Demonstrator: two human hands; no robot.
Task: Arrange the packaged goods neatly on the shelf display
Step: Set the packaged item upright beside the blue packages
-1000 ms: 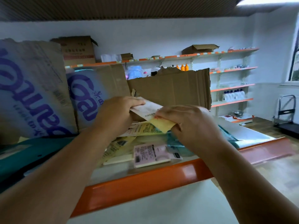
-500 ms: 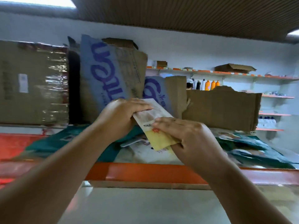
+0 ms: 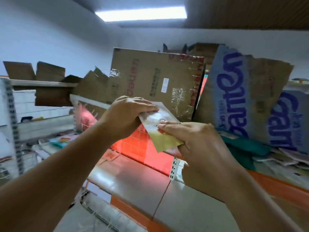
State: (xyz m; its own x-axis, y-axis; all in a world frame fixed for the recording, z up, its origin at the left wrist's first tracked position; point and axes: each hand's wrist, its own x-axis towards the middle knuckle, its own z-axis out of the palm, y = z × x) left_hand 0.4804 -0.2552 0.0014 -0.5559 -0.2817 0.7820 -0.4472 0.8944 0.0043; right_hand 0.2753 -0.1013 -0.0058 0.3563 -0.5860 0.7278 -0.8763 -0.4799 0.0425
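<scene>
A flat packet (image 3: 158, 127), pale at its top and yellow at its bottom, hangs in the air in front of the shelf between both of my hands. My left hand (image 3: 128, 117) grips its upper left end, fingers curled over the top. My right hand (image 3: 192, 139) pinches its lower right end, fingers across the face. On the orange-edged shelf (image 3: 275, 185) at the right lie teal and pale packaged goods (image 3: 250, 148) in a loose heap.
A taped brown carton (image 3: 155, 79) stands behind the packet. Cartons with blue lettering (image 3: 242, 97) lean at the right. An orange wire-grid panel (image 3: 138, 143) and a white upright post (image 3: 173, 169) sit below my hands. Shelves at the left (image 3: 41, 83) carry more cardboard boxes.
My view has swung left and upward, bringing the taped carton and left shelves into sight. Both hands keep their hold on the packet, which has stayed between them.
</scene>
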